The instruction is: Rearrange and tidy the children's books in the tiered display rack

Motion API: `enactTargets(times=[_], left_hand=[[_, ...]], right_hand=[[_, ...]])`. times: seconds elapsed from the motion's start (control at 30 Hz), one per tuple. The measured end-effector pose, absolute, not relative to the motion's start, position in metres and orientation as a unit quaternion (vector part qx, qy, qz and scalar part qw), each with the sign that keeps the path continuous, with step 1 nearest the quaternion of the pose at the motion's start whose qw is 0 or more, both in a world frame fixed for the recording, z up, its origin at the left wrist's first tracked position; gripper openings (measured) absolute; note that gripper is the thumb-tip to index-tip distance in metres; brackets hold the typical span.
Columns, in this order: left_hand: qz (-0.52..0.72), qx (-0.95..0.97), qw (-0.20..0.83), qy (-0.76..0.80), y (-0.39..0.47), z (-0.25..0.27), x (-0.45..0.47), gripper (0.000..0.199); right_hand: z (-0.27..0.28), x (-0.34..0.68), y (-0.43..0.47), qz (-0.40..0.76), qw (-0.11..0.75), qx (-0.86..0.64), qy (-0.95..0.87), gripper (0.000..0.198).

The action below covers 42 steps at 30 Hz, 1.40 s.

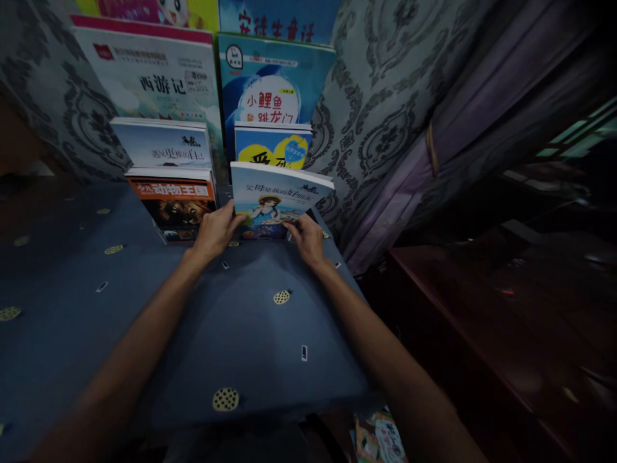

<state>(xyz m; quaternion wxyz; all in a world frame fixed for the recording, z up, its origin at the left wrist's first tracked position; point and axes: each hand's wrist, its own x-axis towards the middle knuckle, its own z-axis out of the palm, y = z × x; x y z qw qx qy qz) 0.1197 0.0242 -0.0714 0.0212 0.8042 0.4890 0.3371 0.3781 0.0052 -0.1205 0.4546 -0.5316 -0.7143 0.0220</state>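
Between my two hands stands a light-blue picture book (270,199) with a girl in a hat on its cover, upright at the front of the right-hand row. My left hand (216,230) grips its lower left edge with the thumb on the cover. On its lower right side, my right hand (306,238) pinches the book, thumb in front. Directly behind it shows a yellow and blue book (260,146). Close to my left hand stands an orange-topped book (178,202) with a lion on its cover.
Behind stand a pale blue book (164,145), a white book with a red top strip (154,71) and a teal book (277,71). A patterned curtain (380,96) hangs behind the cloth-covered table (183,360). To the right is dark red furniture (463,334); below, more books (380,437).
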Motion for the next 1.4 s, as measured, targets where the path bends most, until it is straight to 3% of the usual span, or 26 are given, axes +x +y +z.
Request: enactTargets(times=[0.27, 0.7, 1.03, 1.23, 1.4], left_hand=[[0.368, 0.794, 0.029, 0.483, 0.026, -0.073, 0.123, 0.022], [0.374, 0.811, 0.058, 0.445, 0.029, -0.067, 0.114, 0.023], [0.36, 0.815, 0.076, 0.448, 0.023, -0.064, 0.119, 0.019], [0.36, 0.837, 0.047, 0.409, 0.007, -0.058, 0.122, 0.02], [0.342, 0.857, -0.013, 0.385, -0.005, -0.052, 0.106, 0.027]], right_hand=[[-0.124, 0.375, 0.005, 0.035, 0.504, -0.512, -0.694, 0.02], [-0.124, 0.379, 0.008, 0.038, 0.497, -0.525, -0.69, 0.02], [-0.115, 0.378, 0.002, 0.053, 0.546, -0.484, -0.682, 0.038], [-0.102, 0.373, -0.007, 0.104, 0.63, -0.458, -0.618, 0.041], [-0.086, 0.367, -0.024, 0.173, 0.607, -0.467, -0.62, 0.043]])
